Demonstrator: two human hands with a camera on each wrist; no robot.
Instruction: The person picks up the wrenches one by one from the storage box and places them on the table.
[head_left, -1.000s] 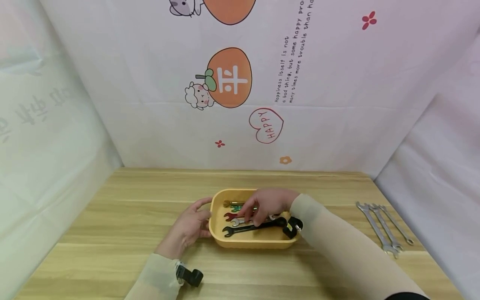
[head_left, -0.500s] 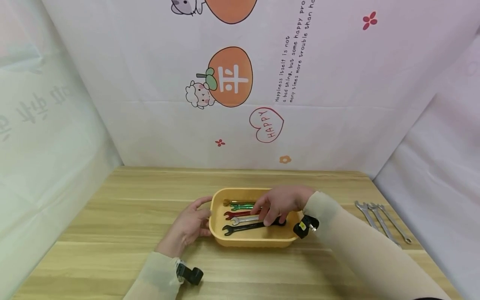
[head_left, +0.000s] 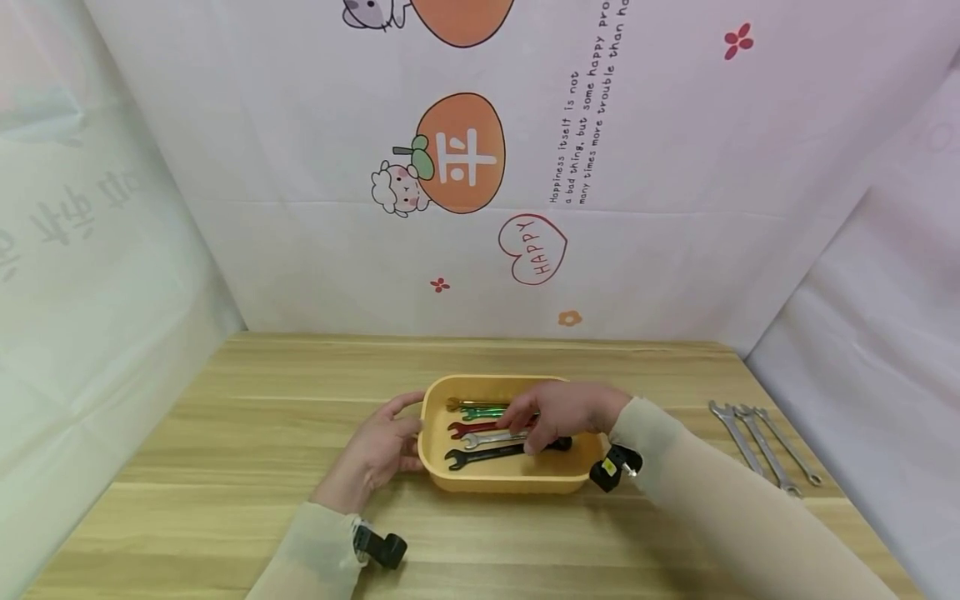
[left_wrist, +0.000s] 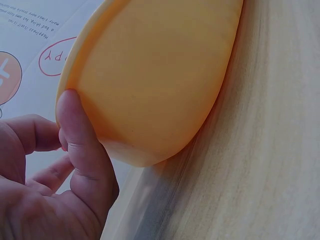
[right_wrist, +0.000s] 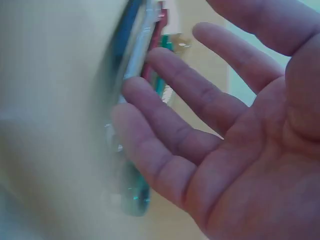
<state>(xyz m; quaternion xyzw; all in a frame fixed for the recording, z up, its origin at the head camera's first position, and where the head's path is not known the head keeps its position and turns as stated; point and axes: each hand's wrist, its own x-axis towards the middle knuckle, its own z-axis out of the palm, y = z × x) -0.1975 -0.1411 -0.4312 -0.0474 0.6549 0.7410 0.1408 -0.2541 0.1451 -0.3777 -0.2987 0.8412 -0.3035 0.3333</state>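
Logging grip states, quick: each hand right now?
Left hand: open, touching the end of the tray.
Right hand: open, holding nothing, over the wrenches.

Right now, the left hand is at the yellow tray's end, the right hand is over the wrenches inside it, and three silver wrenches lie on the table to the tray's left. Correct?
The side is wrong: the head view shows the three silver wrenches on the table to the right of the yellow tray. The rest stands.

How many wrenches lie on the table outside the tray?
3, side by side at right: left wrench, middle wrench and right wrench; the right sleeve may hide more.
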